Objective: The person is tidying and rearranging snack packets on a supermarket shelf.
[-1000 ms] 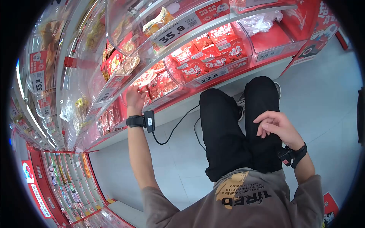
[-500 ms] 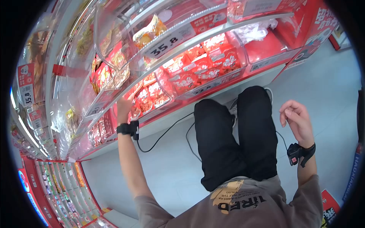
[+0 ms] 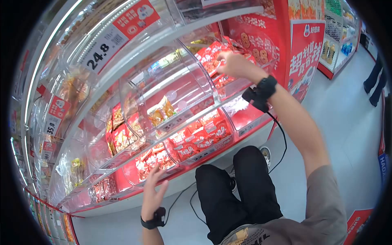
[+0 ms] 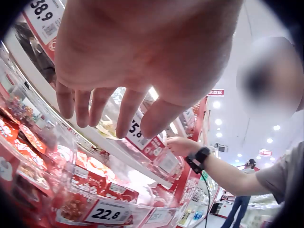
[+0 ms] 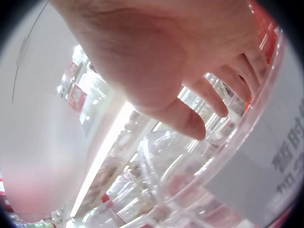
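My right hand reaches over the front of a clear bin at the upper right, close by red snack packets. In the right wrist view, the right hand has its fingers extended at the clear bin rim, with no packet between thumb and fingers. Lower down, my left hand is raised with fingers spread, in front of the bottom bin of red packets. Nothing lies in the left hand in the left wrist view.
Tiered shelves of clear bins curve along the left. A yellow-orange packet lies in a middle bin. A red poster panel ends the shelf. Another person's legs stand farther right. A black cable hangs from my right wrist.
My right hand has gone from beside my knees up to the upper right bin. My left hand has drawn back from the bottom packets. The head view has shifted upward and right.
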Action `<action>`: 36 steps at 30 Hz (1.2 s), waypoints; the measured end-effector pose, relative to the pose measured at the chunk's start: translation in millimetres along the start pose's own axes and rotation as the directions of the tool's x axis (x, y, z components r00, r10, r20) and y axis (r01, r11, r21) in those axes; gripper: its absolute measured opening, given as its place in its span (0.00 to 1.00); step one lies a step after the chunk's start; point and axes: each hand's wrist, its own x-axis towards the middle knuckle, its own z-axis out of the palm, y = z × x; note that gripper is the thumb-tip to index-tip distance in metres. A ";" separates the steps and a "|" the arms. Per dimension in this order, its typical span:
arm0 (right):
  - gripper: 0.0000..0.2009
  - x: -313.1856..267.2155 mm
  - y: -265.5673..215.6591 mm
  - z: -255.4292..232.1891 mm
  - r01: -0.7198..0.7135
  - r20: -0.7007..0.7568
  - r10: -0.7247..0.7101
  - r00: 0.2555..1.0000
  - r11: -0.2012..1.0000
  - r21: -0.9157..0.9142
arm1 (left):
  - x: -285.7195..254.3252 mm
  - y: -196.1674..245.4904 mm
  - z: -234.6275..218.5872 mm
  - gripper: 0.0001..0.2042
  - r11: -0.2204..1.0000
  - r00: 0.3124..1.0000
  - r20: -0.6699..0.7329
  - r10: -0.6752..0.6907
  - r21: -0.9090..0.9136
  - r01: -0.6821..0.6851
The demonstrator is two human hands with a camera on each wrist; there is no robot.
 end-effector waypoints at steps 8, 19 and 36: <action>0.16 33.0 25.0 30.7 -0.212 0.228 0.165 0.959 0.958 0.196 | -44.5 31.0 6.2 0.13 0.985 0.995 -0.005 0.104 -0.139 -0.103; 0.14 -54.5 -19.6 -34.2 0.167 -0.319 0.116 0.941 0.660 0.732 | -69.1 40.6 14.3 0.09 0.935 0.997 -0.071 0.041 -0.349 -0.064; 0.17 -267.6 -146.6 21.7 -0.621 0.678 -0.336 0.654 0.273 0.734 | -92.3 31.3 62.1 0.23 0.387 0.977 -0.012 -0.213 -0.919 0.073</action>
